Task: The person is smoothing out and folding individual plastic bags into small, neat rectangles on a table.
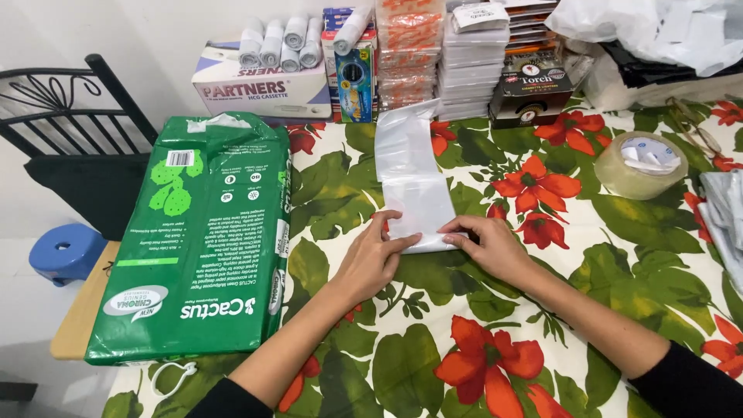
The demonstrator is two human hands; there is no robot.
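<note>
Both hands rest on the near end of a long strip of clear plastic bag (410,182) that lies flat on the flowered tablecloth (495,310), running from the middle of the table away toward twelve o'clock. The left hand (375,259) lies palm down with its fingers stretched out nearly straight, the tips pressing the lower left corner of the plastic where it has been folded over; it grips nothing, only pins the fold. The right hand (487,246) comes in from four o'clock, also flattened, fingers together and pointing toward nine o'clock, their tips on the right edge of the same fold. The two sets of fingertips sit near each other, a short stretch of folded plastic between them.

At nine o'clock from the hands lies a large green paper package (197,240), flat on the table and hanging a little over its left edge. At two o'clock, well apart from the hands, sits a roll of clear packing tape (641,164). Along the far edge, at twelve o'clock, stand a white cardboard box (259,91) with small white rolls (280,42) on top, and stacks of flat packets (472,58) beside it. Off the table at ten o'clock are a black metal chair (77,131) and a blue plastic stool (66,251).
</note>
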